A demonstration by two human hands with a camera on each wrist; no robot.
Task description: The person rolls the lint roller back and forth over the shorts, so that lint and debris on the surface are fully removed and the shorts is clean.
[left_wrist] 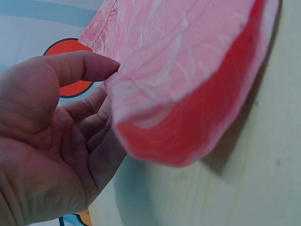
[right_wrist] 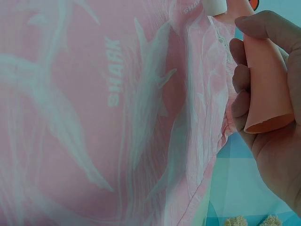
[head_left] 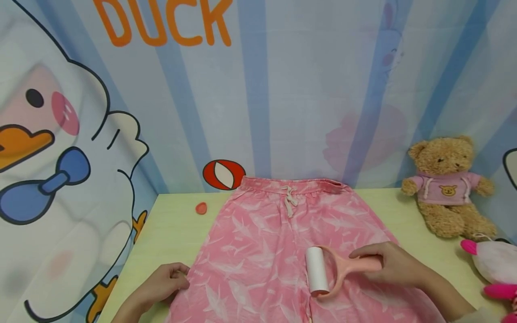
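Pink shorts with a white shark print lie spread on the table, waistband and tied drawstring at the far side. My left hand pinches the edge of a leg between thumb and fingers; in the left wrist view the hem is lifted, showing its red inside. My right hand grips the handle of a peach-coloured lint roller. The roller's white cylinder overlaps the middle of the shorts, near the inner leg seam.
A small red-orange piece lies on the pale yellow table, left of the waistband. At the right sit a teddy bear in a pink hoodie and a white and pink plush toy. A printed duck curtain hangs behind.
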